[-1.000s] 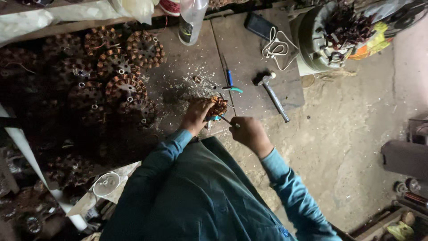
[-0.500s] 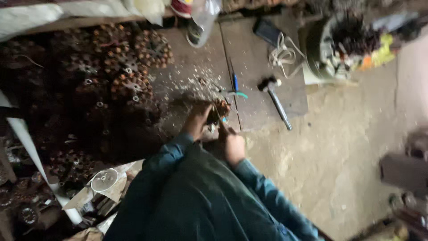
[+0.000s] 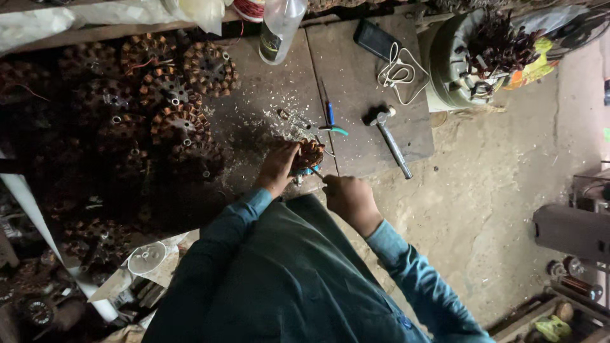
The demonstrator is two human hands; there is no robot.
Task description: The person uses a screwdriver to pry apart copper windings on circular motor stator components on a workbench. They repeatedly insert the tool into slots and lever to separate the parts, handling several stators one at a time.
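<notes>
My left hand (image 3: 277, 168) grips a round rusty motor stator with copper windings (image 3: 310, 154) on the wooden board (image 3: 356, 82). My right hand (image 3: 349, 198) is closed around a thin tool whose tip (image 3: 316, 173) points at the stator's lower edge. Both sleeves are teal. The part of the stator under my left fingers is hidden.
Several similar rusty stators (image 3: 181, 121) are piled to the left. On the board lie a hammer (image 3: 389, 136), a blue screwdriver and green-handled pliers (image 3: 330, 124), a phone with white cable (image 3: 384, 54) and a plastic bottle (image 3: 279, 25). A large motor housing (image 3: 470, 57) stands at the right.
My right hand shifted left toward the stator, then drew back a little lower right. The view swayed. My left hand stayed on the stator.
</notes>
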